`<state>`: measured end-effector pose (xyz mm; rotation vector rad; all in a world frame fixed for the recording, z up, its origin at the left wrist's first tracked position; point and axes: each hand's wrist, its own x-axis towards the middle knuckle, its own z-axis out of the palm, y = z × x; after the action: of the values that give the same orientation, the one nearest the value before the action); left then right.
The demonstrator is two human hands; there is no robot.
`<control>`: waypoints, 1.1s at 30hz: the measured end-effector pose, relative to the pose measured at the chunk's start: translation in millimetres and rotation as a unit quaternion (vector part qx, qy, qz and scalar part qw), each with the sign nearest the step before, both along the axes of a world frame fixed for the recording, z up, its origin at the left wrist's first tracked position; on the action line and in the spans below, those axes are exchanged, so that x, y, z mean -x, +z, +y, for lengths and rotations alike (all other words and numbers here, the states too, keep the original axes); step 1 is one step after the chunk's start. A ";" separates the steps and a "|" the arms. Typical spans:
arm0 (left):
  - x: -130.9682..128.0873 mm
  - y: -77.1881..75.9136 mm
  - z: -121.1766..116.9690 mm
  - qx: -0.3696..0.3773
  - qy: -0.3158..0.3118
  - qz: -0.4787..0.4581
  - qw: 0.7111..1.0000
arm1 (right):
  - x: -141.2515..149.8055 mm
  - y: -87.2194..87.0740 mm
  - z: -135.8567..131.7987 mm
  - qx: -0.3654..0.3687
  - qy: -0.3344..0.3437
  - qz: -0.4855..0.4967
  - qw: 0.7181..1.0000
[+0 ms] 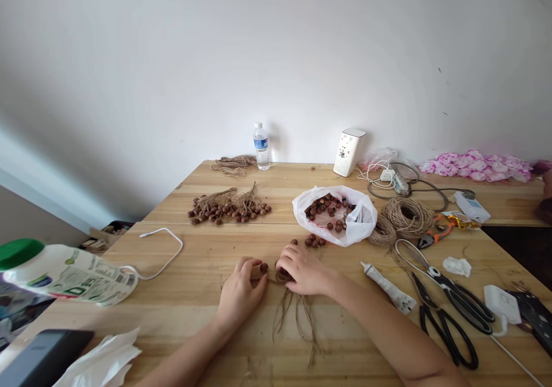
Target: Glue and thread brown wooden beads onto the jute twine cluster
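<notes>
My left hand (pixel 242 288) rests low over the wooden table, thumb and fingers closed around a round brown nut (pixel 264 268) with twine at it. Beside it, my right hand (pixel 305 269) curls over a few similar nuts, mostly hidden under the fingers. Loose twine strands (pixel 302 321) trail from beneath that hand towards me. Just beyond my right hand lie several loose nuts (pixel 314 240). A white plastic bag (pixel 364 217), open at the top, holds many more, some of which look like broken shells.
Tied bundles of nuts (pixel 230 206) lie at back left, near a water bottle (pixel 261 148). To the right are twine coils (pixel 407 217), pliers (pixel 435 234), a glue tube (pixel 390 288) and scissors (pixel 448 329). A green-capped container (pixel 73 275) and a white cable (pixel 172 252) are left.
</notes>
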<state>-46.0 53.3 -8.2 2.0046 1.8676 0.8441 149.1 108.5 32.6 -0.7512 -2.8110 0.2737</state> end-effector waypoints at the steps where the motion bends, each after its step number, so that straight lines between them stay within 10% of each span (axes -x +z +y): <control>1: -0.1 -0.4 -0.1 -0.004 -0.001 -0.003 1.000 | 0.0 0.0 0.0 0.001 0.000 0.001 1.000; 12: -0.1 1.9 0.1 -0.004 0.043 -0.143 0.989 | -1.2 1.3 0.1 0.005 -0.003 0.005 1.000; 20: -3.1 21.1 -3.4 -0.010 0.062 -0.402 0.913 | -0.7 24.4 -0.5 -0.003 -0.011 0.144 0.990; 27: -22.3 86.3 -33.7 0.261 -0.089 -0.676 0.683 | -13.7 95.0 -39.7 -0.006 -0.014 0.250 0.968; 33: -41.0 113.6 -46.1 0.307 -0.155 -0.710 0.614 | -18.8 98.3 -77.6 0.011 -0.076 0.345 0.935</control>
<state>-5.0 7.2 105.4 0.5938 0.6028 0.9689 167.9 30.9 130.9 -0.6976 -2.0801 0.4412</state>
